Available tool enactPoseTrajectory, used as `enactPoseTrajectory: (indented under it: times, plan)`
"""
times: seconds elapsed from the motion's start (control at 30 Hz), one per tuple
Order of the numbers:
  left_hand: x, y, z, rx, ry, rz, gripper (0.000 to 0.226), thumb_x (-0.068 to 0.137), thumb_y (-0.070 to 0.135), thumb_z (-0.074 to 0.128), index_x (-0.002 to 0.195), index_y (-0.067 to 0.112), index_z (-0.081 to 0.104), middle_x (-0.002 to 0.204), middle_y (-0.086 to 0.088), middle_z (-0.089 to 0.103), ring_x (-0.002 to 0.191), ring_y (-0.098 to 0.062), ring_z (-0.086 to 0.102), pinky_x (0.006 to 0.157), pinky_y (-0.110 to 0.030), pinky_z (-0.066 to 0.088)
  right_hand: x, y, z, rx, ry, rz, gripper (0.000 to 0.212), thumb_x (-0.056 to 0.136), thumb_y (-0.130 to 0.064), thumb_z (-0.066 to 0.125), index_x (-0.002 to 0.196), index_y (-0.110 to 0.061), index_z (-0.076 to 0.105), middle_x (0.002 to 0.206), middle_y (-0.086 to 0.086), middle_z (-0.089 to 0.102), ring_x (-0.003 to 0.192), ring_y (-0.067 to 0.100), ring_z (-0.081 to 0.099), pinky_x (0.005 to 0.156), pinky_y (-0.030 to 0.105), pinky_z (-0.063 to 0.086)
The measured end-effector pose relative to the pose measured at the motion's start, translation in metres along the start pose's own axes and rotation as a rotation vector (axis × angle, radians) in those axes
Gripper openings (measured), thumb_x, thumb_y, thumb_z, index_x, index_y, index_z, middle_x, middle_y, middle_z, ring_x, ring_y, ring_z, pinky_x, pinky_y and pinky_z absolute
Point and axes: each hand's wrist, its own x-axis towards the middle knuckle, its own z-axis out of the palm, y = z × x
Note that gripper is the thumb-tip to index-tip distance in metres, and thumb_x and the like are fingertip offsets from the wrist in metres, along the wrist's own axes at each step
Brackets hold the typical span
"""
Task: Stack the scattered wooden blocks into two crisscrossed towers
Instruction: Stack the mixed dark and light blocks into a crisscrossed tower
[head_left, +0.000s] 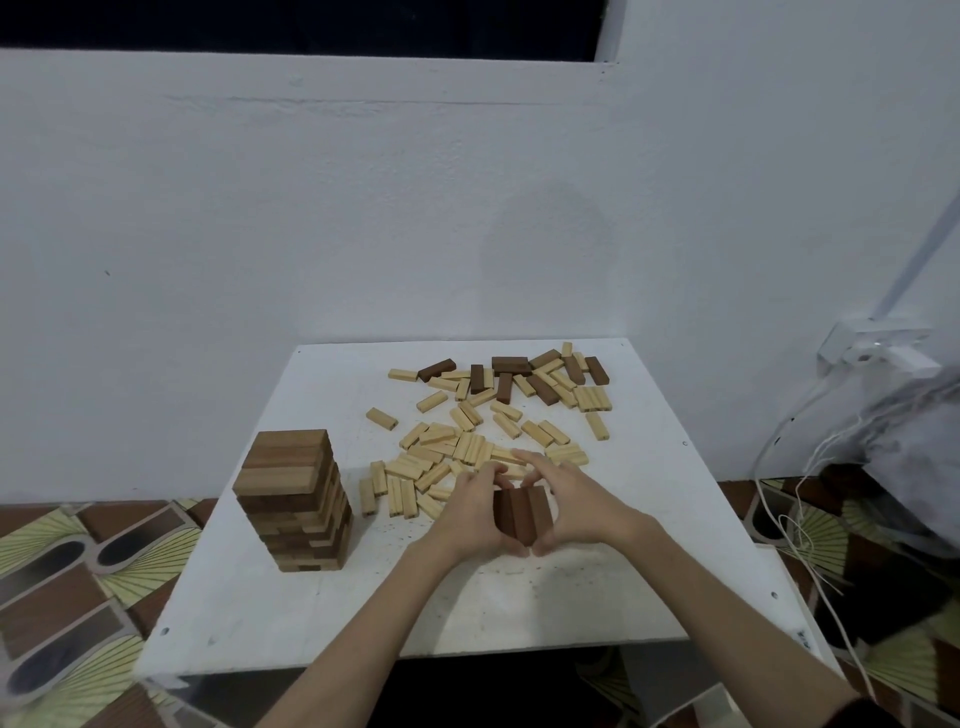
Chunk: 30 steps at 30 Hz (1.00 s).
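Observation:
A tall crisscrossed tower (297, 499) of brown and light wooden blocks stands at the left of the white table (291, 613). Three dark brown blocks (522, 512) lie side by side near the table's middle. My left hand (470, 512) grips them from the left and my right hand (574, 504) from the right, pressing them together. Behind my hands lies a scatter of light blocks (441, 457). Further back is a mixed heap of dark and light blocks (524, 376).
A white wall rises right behind the table. White cords (800, 525) hang off a wall socket at the right, beside a grey bundle (904, 441). Patterned floor tiles (67, 597) show at the left, below the table's edge.

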Motion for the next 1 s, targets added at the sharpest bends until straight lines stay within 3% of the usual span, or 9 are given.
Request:
enactPoseTrajectory:
  times: [0.23,0.43,0.6,0.7,0.87,1.0]
  plan:
    - [-0.008,0.041,-0.056,0.049,0.001,0.107,0.097,0.058,0.023,0.089,0.135,0.017,0.031,0.121,0.007,0.051,0.118,-0.011,0.036,0.090,-0.024,0.034,-0.009,-0.031,-0.040,0.015,0.120,-0.079,0.118,0.058,-0.031,0.088,0.146,-0.044,0.011,0.115,-0.015,0.051,0.114,0.015,0.037,0.099,0.036,0.036]
    - [-0.034,0.066,-0.118,0.056,0.009,0.149,0.096,0.060,0.020,0.088,0.136,0.020,0.029,0.121,0.010,0.049,0.115,-0.003,0.040,0.091,-0.018,0.029,-0.018,-0.079,-0.065,0.126,0.186,-0.186,0.114,0.060,-0.026,0.089,0.147,-0.037,0.016,0.116,-0.014,0.051,0.115,0.006,0.041,0.093,0.019,0.030]
    - [-0.057,0.062,-0.168,0.098,0.041,0.117,0.093,0.059,0.022,0.088,0.133,0.024,0.032,0.123,0.011,0.052,0.115,-0.004,0.041,0.097,-0.020,0.032,-0.008,-0.125,-0.062,0.191,0.184,-0.257,0.115,0.061,-0.028,0.089,0.147,-0.037,0.014,0.123,-0.009,0.053,0.120,0.007,0.044,0.102,0.026,0.035]
    - [-0.072,0.050,-0.194,0.119,0.060,0.082,0.092,0.058,0.021,0.089,0.131,0.025,0.033,0.121,0.012,0.054,0.117,-0.006,0.043,0.101,-0.023,0.034,0.006,-0.152,-0.053,0.186,0.159,-0.289,0.115,0.061,-0.031,0.088,0.148,-0.037,0.013,0.124,-0.007,0.052,0.121,0.009,0.043,0.097,0.026,0.035]
    - [-0.092,0.024,-0.225,0.110,0.066,0.008,0.084,0.061,0.016,0.087,0.126,0.026,0.035,0.119,0.012,0.055,0.112,-0.004,0.044,0.090,-0.010,0.033,0.024,-0.191,-0.032,0.195,0.110,-0.326,0.113,0.064,-0.027,0.087,0.150,-0.030,0.013,0.120,-0.004,0.053,0.112,0.009,0.047,0.083,0.016,0.036]
    - [-0.102,0.000,-0.239,0.089,0.060,-0.057,0.083,0.063,0.015,0.086,0.125,0.029,0.033,0.121,0.013,0.053,0.113,-0.008,0.040,0.080,-0.010,0.034,0.038,-0.212,-0.015,0.199,0.071,-0.335,0.113,0.064,-0.025,0.087,0.150,-0.028,0.013,0.118,-0.002,0.052,0.111,0.011,0.048,0.087,0.020,0.034]
